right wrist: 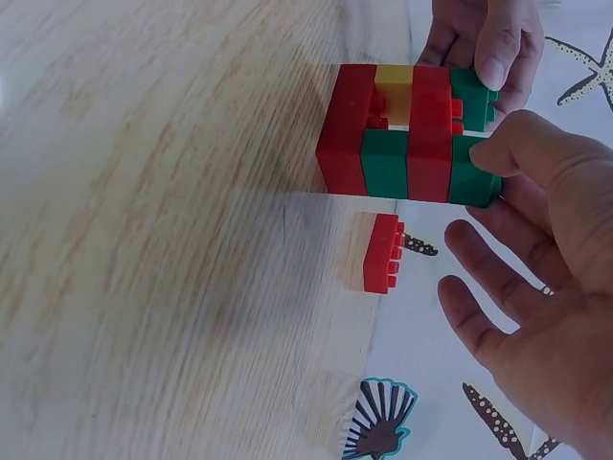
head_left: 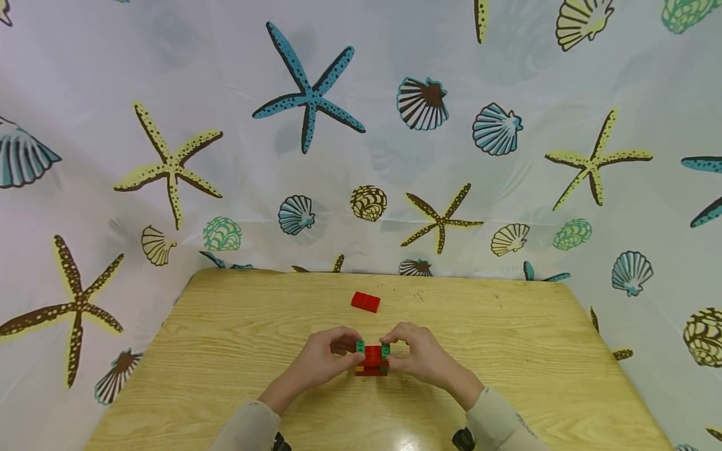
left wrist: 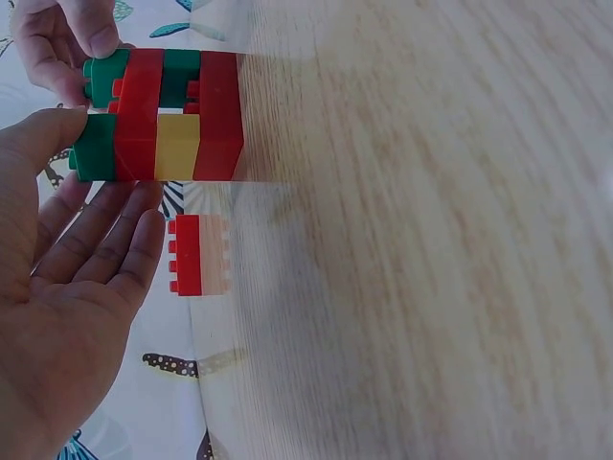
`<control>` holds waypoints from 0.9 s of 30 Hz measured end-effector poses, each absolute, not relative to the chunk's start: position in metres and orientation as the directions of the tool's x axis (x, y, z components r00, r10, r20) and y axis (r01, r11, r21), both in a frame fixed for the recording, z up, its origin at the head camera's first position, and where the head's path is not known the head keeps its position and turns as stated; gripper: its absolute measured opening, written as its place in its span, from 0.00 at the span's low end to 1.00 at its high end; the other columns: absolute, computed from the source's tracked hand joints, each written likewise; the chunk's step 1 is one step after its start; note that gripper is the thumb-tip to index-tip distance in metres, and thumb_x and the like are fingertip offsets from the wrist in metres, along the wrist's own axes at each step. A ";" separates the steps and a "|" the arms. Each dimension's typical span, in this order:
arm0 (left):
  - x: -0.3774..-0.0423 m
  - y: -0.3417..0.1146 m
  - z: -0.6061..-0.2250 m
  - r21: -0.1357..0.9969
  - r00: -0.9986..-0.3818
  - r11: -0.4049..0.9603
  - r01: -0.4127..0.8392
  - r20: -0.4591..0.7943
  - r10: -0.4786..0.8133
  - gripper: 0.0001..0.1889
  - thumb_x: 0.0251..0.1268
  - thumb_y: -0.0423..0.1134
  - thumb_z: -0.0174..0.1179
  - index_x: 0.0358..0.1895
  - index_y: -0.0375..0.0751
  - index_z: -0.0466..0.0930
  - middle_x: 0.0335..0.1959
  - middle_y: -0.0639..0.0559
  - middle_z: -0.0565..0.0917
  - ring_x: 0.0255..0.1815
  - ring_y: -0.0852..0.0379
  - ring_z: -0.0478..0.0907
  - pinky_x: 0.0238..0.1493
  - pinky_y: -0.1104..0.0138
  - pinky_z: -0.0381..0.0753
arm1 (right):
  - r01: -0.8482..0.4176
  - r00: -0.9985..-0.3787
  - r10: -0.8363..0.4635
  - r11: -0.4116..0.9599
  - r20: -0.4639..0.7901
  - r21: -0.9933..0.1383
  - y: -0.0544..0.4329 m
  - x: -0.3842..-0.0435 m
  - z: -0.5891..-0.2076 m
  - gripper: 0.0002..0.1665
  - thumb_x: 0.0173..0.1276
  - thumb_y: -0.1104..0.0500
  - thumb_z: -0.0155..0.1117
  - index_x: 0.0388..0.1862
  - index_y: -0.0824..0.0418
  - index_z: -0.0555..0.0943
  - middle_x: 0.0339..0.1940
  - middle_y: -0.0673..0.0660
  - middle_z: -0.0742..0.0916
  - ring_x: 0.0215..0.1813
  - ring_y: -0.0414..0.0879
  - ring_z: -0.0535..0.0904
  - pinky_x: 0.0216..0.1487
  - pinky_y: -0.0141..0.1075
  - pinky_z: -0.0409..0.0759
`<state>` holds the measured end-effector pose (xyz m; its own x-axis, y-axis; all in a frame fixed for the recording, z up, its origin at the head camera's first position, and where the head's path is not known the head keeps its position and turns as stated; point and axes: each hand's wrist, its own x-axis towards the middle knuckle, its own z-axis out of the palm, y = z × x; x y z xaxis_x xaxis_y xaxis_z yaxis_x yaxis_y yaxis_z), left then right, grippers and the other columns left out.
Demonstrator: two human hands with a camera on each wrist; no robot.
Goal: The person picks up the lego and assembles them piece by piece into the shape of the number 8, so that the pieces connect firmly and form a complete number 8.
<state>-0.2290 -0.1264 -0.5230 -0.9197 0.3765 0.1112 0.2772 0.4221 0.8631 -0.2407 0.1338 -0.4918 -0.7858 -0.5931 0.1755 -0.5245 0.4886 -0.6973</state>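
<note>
A small tower of toy building bricks stands on the table. Its base is a red brick (left wrist: 221,120), which carries a yellow brick (left wrist: 178,149) at the left end and a green brick (right wrist: 385,165) at the right. Across those two lies another red brick (head_left: 373,354), its middle studs showing. On top, my left hand (head_left: 324,358) pinches a left green brick (left wrist: 95,149) between thumb and index finger, the other fingers spread. At the opposite end my right hand (head_left: 422,357) pinches a right green brick (right wrist: 471,172) the same way.
Beyond the tower, a loose red brick (head_left: 365,302) lies studs up on the wooden table (head_left: 254,313). A white cloth (head_left: 361,156) printed with starfish and shells hangs behind the table and along its sides.
</note>
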 end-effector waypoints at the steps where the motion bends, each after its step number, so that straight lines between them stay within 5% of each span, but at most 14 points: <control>1: -0.229 -0.126 -0.523 0.863 -0.920 0.423 0.276 0.110 0.377 0.18 0.72 0.47 0.69 0.58 0.43 0.84 0.53 0.50 0.89 0.52 0.54 0.87 0.56 0.59 0.87 | -0.527 -0.784 -0.594 0.485 0.179 -0.698 0.134 -0.240 -0.492 0.15 0.69 0.66 0.71 0.54 0.64 0.87 0.52 0.56 0.89 0.58 0.56 0.84 0.61 0.58 0.83; 14: -0.228 -0.126 -0.521 0.866 -0.921 0.422 0.268 0.102 0.376 0.17 0.72 0.48 0.69 0.57 0.44 0.84 0.52 0.50 0.89 0.51 0.53 0.87 0.57 0.51 0.87 | -0.549 -0.772 -0.602 0.471 0.204 -0.690 0.138 -0.241 -0.494 0.15 0.70 0.65 0.72 0.54 0.63 0.87 0.51 0.55 0.90 0.59 0.56 0.86 0.59 0.58 0.84; 20: -0.228 -0.126 -0.522 0.869 -0.922 0.419 0.261 0.096 0.375 0.17 0.72 0.48 0.69 0.57 0.45 0.84 0.52 0.51 0.89 0.52 0.54 0.87 0.57 0.55 0.87 | -0.470 -0.804 -0.580 0.486 0.131 -0.737 0.138 -0.242 -0.493 0.17 0.70 0.62 0.72 0.57 0.58 0.87 0.55 0.55 0.89 0.59 0.60 0.82 0.58 0.63 0.81; 27: -0.229 -0.126 -0.524 0.868 -0.920 0.414 0.273 0.110 0.377 0.17 0.72 0.48 0.69 0.57 0.45 0.84 0.52 0.51 0.89 0.52 0.54 0.87 0.56 0.57 0.87 | -0.433 -0.829 -0.549 0.508 0.108 -0.745 0.136 -0.242 -0.505 0.23 0.71 0.55 0.73 0.63 0.58 0.85 0.57 0.53 0.89 0.58 0.56 0.83 0.56 0.51 0.81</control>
